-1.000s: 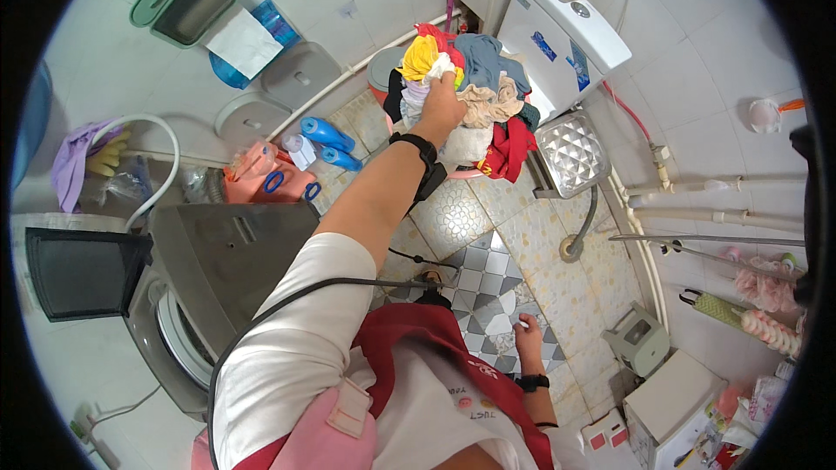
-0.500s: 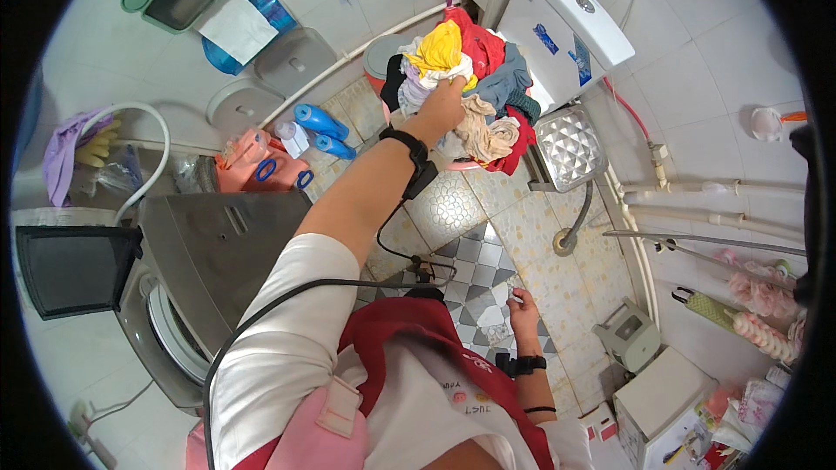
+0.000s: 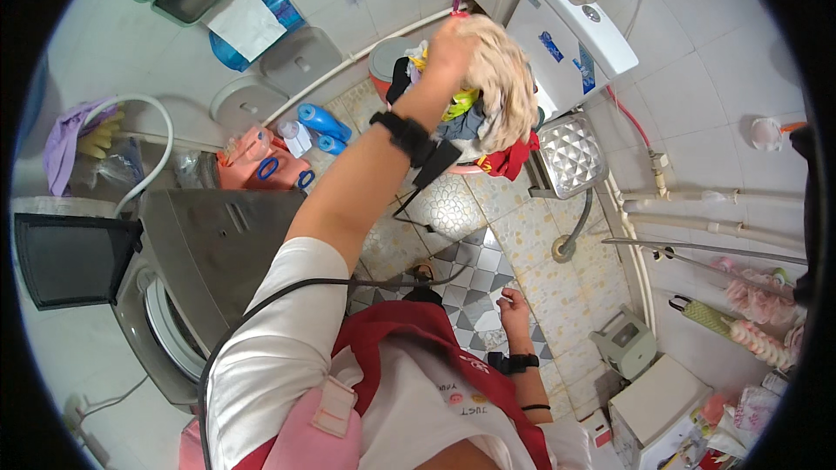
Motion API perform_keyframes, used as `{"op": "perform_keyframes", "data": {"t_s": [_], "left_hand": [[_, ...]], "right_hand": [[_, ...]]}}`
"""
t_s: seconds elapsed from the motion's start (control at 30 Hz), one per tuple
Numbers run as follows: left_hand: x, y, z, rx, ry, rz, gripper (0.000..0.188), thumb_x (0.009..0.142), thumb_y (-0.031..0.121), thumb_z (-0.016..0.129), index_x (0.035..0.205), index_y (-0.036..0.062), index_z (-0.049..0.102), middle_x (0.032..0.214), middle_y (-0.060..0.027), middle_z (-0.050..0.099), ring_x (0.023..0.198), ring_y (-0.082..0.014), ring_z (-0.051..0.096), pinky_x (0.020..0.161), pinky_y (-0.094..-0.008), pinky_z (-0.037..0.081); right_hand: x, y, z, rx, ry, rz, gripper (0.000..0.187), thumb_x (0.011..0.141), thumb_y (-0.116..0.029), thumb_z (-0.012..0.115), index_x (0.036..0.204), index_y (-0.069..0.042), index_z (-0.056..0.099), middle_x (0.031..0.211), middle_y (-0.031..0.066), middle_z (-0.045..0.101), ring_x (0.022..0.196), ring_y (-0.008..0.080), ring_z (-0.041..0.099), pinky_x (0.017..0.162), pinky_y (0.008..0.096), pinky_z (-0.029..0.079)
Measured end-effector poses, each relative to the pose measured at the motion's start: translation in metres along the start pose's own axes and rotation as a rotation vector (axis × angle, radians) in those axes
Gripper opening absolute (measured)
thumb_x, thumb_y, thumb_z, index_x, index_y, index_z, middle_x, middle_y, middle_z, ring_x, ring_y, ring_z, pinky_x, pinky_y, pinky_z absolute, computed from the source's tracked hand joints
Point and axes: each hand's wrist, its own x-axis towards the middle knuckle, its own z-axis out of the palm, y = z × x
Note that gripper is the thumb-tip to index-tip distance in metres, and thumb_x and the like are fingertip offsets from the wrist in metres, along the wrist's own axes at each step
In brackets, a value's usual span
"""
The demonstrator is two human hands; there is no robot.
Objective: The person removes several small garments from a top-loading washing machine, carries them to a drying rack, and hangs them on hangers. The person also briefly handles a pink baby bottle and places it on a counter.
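My left hand (image 3: 448, 54) is raised over a heap of laundry, its fingers closed on a beige garment (image 3: 498, 70). That garment hangs down from the hand across the right side of the heap. Beneath it lie a red cloth (image 3: 507, 158), a grey-blue cloth (image 3: 463, 126), a black one and bits of yellow. A pink basket (image 3: 466, 169) under the heap shows only a bit of its rim. Low beside my body, my right hand (image 3: 515, 312) hangs with loosely curled fingers, slightly apart, and nothing visible in them.
A grey washing machine (image 3: 231, 226) with its door open stands on the left. Blue bottles (image 3: 322, 122) and orange jugs (image 3: 259, 165) are behind it. Right of the laundry are a white toilet tank (image 3: 557, 43) and a metal basin (image 3: 570, 155). A cable crosses my left arm.
My left hand has moved up and away from me, lifting the beige garment off the heap. The yellow garment is now mostly hidden. My right hand has shifted slightly.
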Motion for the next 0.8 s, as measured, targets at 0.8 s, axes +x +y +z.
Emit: {"op": "perform_keyframes", "data": {"t_s": [0.8], "left_hand": [[-0.271, 0.310, -0.389, 1.233, -0.289, 0.044, 0.043, 0.074, 0.039, 0.061, 0.103, 0.0070, 0.061, 0.097, -0.0135, 0.062, 0.090, -0.0251, 0.059, 0.079, -0.0318, 0.046]], "right_hand": [[-0.090, -0.170, 0.169, -0.080, -0.430, -0.599, 0.021, 0.083, 0.000, 0.049, 0.103, -0.002, 0.055, 0.097, 0.0064, 0.059, 0.083, 0.0150, 0.059, 0.075, 0.0250, 0.045]]}}
